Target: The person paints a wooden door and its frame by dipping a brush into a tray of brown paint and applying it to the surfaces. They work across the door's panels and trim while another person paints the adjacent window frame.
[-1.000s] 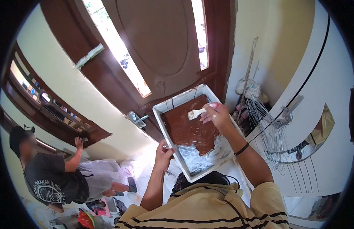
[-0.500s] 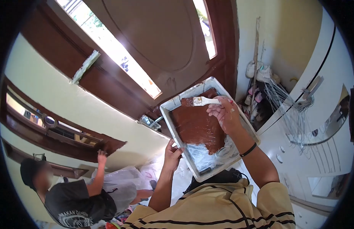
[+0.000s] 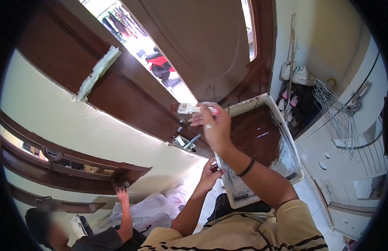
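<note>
My right hand [image 3: 216, 127] grips a white-handled paintbrush [image 3: 186, 108], its bristles coated brown and pointing left, close in front of the brown door [image 3: 160, 98] by its handle side. Below my forearm is a white paint tray [image 3: 227, 186], tilted in view, with brown paint [image 3: 261, 134] spread across its inside and whitish bare streaks near the lower end. My left hand [image 3: 210, 173] is closed on the tray's left edge, thumb on the rim. The right forearm covers part of the tray.
A metal door handle [image 3: 187, 142] sits just left of the tray. At lower left, another person [image 3: 123, 209] reaches up to a brown window frame [image 3: 89, 184]. Wire hangers [image 3: 336, 117] hang on the white cabinet at right, near shoes [image 3: 300, 75]. Plastic sheeting [image 3: 150, 209] covers the floor.
My right hand has carried the brush left, out from over the tray toward the door. The view has shifted, so the tray sits further right. My left hand still holds its edge.
</note>
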A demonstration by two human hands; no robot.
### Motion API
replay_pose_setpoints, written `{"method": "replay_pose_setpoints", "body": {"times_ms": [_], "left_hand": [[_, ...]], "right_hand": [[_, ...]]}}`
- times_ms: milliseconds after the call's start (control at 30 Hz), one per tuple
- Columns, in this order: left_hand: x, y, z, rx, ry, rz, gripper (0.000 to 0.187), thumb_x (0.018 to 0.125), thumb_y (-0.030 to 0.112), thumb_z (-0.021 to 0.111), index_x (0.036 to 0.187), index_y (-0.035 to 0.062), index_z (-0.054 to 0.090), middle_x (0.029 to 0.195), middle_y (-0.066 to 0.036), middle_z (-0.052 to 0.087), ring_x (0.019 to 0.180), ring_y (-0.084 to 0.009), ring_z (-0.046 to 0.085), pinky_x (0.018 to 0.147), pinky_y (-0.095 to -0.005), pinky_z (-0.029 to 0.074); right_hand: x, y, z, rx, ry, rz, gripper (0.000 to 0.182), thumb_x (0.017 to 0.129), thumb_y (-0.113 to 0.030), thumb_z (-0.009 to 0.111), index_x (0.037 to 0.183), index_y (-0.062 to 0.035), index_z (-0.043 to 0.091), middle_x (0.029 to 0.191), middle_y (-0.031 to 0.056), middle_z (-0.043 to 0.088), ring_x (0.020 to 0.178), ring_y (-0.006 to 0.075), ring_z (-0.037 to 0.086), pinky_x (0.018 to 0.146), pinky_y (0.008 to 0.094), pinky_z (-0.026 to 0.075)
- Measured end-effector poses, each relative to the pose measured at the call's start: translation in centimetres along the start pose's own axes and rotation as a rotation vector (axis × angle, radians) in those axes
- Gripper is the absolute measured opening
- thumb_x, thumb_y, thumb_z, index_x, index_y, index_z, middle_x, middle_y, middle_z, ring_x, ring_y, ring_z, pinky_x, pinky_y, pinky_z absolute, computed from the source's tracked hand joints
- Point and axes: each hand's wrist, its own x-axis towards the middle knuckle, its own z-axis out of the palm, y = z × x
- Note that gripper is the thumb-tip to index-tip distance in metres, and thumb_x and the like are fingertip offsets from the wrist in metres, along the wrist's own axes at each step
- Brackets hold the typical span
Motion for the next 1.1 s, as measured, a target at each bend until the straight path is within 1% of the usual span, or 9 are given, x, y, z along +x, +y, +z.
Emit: {"method": "replay_pose_setpoints", "body": {"times_ms": [167, 300, 467, 567, 600, 700, 900, 933, 1100], "left_hand": [[-0.1, -1.9, -2.1, 0.074, -0.013, 0.055, 0.039, 0.083, 0.010, 0.066, 0.119, 0.0062, 0.052, 0.096, -0.004, 0.063, 0.073, -0.0064, 0.056, 0.060, -0.0206, 0.045], [-0.5, 0.4, -1.2, 0.110, 0.022, 0.166, 0.035, 0.083, 0.014, 0.069, 0.113, 0.0039, 0.053, 0.097, -0.004, 0.064, 0.081, -0.0098, 0.061, 0.068, -0.0242, 0.049], [-0.7, -0.1, -2.5, 0.036, -0.003, -0.016, 0.042, 0.082, 0.011, 0.067, 0.120, 0.0042, 0.050, 0.104, -0.007, 0.063, 0.086, -0.0134, 0.062, 0.070, -0.0272, 0.051], [-0.4, 0.9, -2.1, 0.094, 0.010, -0.023, 0.044, 0.082, 0.009, 0.067, 0.122, 0.0055, 0.048, 0.102, -0.007, 0.063, 0.084, -0.0133, 0.062, 0.068, -0.0274, 0.051], [-0.4, 1.1, -2.1, 0.092, 0.015, -0.029, 0.044, 0.082, 0.009, 0.067, 0.122, 0.0060, 0.048, 0.101, -0.007, 0.063, 0.084, -0.0131, 0.062, 0.066, -0.0271, 0.051], [0.0, -0.3, -2.7, -0.031, -0.030, -0.042, 0.047, 0.082, 0.007, 0.066, 0.125, 0.0072, 0.046, 0.100, -0.006, 0.063, 0.082, -0.0129, 0.061, 0.064, -0.0262, 0.050], [-0.2, -1.5, -3.8, -0.014, -0.068, -0.071, 0.047, 0.083, 0.007, 0.064, 0.126, 0.0080, 0.045, 0.099, -0.006, 0.063, 0.079, -0.0123, 0.060, 0.063, -0.0255, 0.049], [-0.3, -1.5, -3.8, -0.040, -0.071, -0.094, 0.046, 0.083, 0.007, 0.064, 0.125, 0.0079, 0.045, 0.099, -0.006, 0.063, 0.078, -0.0122, 0.060, 0.063, -0.0255, 0.049], [-0.8, -0.8, -3.7, -0.053, -0.086, -0.123, 0.043, 0.084, 0.007, 0.064, 0.122, 0.0075, 0.046, 0.099, -0.007, 0.063, 0.079, -0.0130, 0.060, 0.064, -0.0268, 0.049]], "right_hand": [[0.2, 4.3, 5.3, -0.317, 0.117, -0.167, 0.019, 0.089, -0.015, 0.058, 0.093, 0.0029, 0.062, 0.069, 0.0105, 0.067, 0.062, 0.0156, 0.067, 0.058, 0.0275, 0.052], [0.3, 2.8, 9.5, -0.153, 0.169, -0.181, 0.016, 0.087, -0.014, 0.059, 0.089, 0.0020, 0.062, 0.069, 0.0118, 0.067, 0.065, 0.0162, 0.068, 0.059, 0.0274, 0.052], [1.7, -1.3, 12.9, 0.023, 0.030, -0.305, 0.018, 0.092, -0.012, 0.055, 0.098, 0.0047, 0.057, 0.074, 0.0120, 0.067, 0.067, 0.0156, 0.067, 0.062, 0.0265, 0.054], [2.0, -3.7, 14.3, 0.105, -0.075, -0.365, 0.018, 0.093, -0.007, 0.052, 0.102, 0.0088, 0.054, 0.080, 0.0194, 0.065, 0.074, 0.0238, 0.069, 0.068, 0.0316, 0.058], [2.1, -3.9, 14.6, 0.138, -0.085, -0.385, 0.018, 0.093, -0.007, 0.052, 0.102, 0.0083, 0.054, 0.081, 0.0181, 0.065, 0.075, 0.0233, 0.069, 0.069, 0.0307, 0.057], [1.6, -3.4, 13.9, 0.000, -0.105, -0.516, 0.015, 0.089, -0.007, 0.058, 0.100, 0.0044, 0.058, 0.080, 0.0132, 0.066, 0.071, 0.0161, 0.066, 0.063, 0.0289, 0.054], [0.7, -2.4, 11.8, -0.481, -0.175, -1.041, 0.023, 0.083, -0.001, 0.061, 0.106, 0.0034, 0.059, 0.093, 0.0203, 0.062, 0.079, 0.0311, 0.065, 0.071, 0.0360, 0.052], [0.9, -2.4, 11.8, -0.538, -0.169, -1.075, 0.025, 0.079, 0.004, 0.062, 0.105, 0.0033, 0.062, 0.095, 0.0168, 0.064, 0.083, 0.0281, 0.065, 0.072, 0.0315, 0.052], [2.3, -2.3, 11.6, -0.701, -0.377, -1.174, 0.034, 0.076, 0.006, 0.061, 0.109, 0.0009, 0.060, 0.104, 0.0163, 0.060, 0.094, 0.0321, 0.060, 0.082, 0.0363, 0.050]]}}
